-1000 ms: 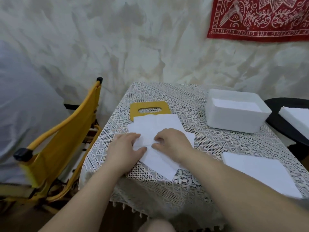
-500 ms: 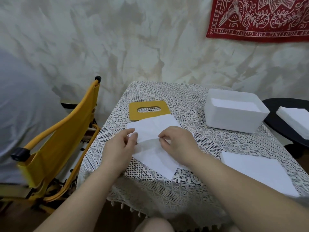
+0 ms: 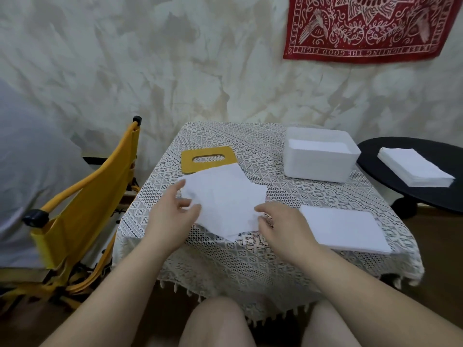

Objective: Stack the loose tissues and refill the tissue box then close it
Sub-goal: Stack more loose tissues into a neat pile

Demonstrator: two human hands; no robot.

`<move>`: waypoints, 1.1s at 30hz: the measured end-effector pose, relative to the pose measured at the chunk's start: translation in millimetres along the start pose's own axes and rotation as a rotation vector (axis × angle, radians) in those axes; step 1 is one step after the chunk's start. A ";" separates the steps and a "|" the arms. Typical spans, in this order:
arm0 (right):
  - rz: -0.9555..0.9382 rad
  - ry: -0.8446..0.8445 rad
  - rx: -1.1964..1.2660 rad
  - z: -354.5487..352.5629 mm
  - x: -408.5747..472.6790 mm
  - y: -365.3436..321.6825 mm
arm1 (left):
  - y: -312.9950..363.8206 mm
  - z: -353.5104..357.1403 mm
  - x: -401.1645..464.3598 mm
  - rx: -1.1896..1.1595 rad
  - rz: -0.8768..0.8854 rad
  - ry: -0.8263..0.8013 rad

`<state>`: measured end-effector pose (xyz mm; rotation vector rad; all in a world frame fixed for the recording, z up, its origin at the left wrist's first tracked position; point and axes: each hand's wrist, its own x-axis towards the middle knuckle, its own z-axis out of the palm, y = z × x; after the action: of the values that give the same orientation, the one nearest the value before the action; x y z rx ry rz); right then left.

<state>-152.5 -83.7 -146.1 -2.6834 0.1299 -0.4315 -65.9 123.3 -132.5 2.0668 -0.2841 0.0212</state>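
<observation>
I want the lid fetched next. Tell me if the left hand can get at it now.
Probably yes. The lid lies flat just beyond the left hand, with only loose tissues between, overlapping its near edge. The hand would have to let go of them first.

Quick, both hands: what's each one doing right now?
Left hand: pinching the loose tissue.
Right hand: pinching the same tissue's near edge.
</observation>
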 end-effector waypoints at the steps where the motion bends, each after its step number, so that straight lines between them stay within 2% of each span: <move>1: 0.020 0.023 0.022 -2.4 -1.1 0.0 | 6.8 5.4 -2.3 -0.061 0.037 -0.071; 4: 0.044 0.048 0.058 -7.3 -3.5 -1.5 | 11.5 20.5 -6.6 -0.065 0.112 -0.198; 6: 0.030 0.069 0.050 -8.1 -5.6 0.9 | 6.6 24.2 -5.6 0.001 0.136 -0.139; 9: -0.022 0.121 0.070 -5.6 -9.5 1.9 | 1.3 21.2 -4.6 0.012 0.043 -0.010; 13: -0.182 0.205 0.030 3.7 -8.1 -8.7 | 1.0 20.3 -6.4 0.155 -0.014 -0.076; 18: -0.085 -0.122 -0.024 16.5 -1.0 -23.5 | 5.6 31.5 -7.2 0.137 -0.023 -0.179; 21: -0.056 -0.127 -0.023 20.0 1.3 -24.2 | 5.4 34.7 -6.7 0.129 -0.010 -0.174; 24: -0.049 -0.107 -0.001 21.8 3.8 -23.0 | 5.9 37.9 -7.3 0.019 -0.010 -0.184; 29: -0.047 -0.041 0.002 24.7 7.5 -21.3 | 5.8 36.7 -8.6 0.019 0.098 -0.209; 33: -0.077 0.015 0.074 18.0 4.5 -21.9 | -2.3 36.0 -1.0 0.396 0.351 -0.155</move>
<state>-142.0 -57.5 -151.3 -2.6197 0.0143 -0.4703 -70.1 93.5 -152.4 2.3876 -0.7892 0.1401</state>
